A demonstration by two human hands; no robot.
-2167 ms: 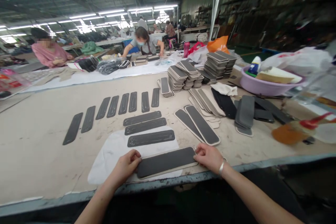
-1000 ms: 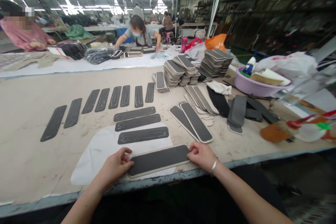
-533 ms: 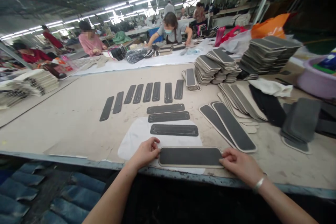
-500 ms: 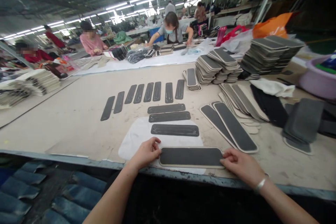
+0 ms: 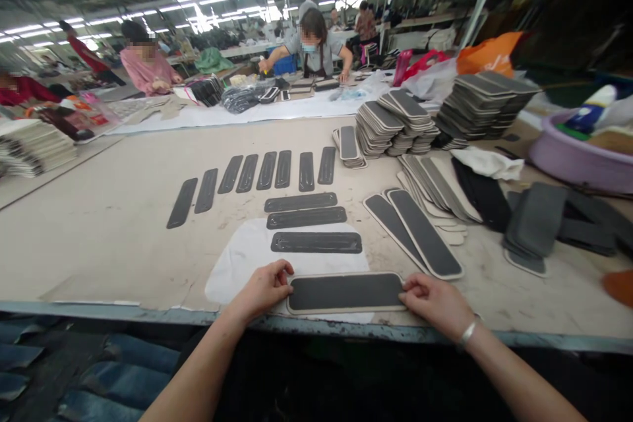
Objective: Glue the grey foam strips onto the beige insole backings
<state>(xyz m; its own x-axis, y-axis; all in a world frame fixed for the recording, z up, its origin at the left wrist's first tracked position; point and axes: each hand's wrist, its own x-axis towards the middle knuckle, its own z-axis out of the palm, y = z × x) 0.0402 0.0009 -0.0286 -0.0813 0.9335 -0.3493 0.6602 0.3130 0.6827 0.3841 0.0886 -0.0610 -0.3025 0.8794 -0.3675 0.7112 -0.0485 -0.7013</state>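
Glossy dark strips (image 5: 267,170) are lying spread on the table (image 5: 123,244). The left hand (image 5: 266,282) is pinching one end of a pale-edged dark panel (image 5: 346,292) in its fingers; the panel is lying partly over a white sheet (image 5: 237,257) by the near edge. The right hand's (image 5: 438,303) fingers are pinching the other end. Farther right, a purple basin (image 5: 568,161) is standing.

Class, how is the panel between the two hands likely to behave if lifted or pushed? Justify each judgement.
The panel would probably flex only slightly, as its long edges look straight between the left hand and right hand. It is likely light, since it looks thin. Pushed, it would likely slide rather than roll, being flat and broad.
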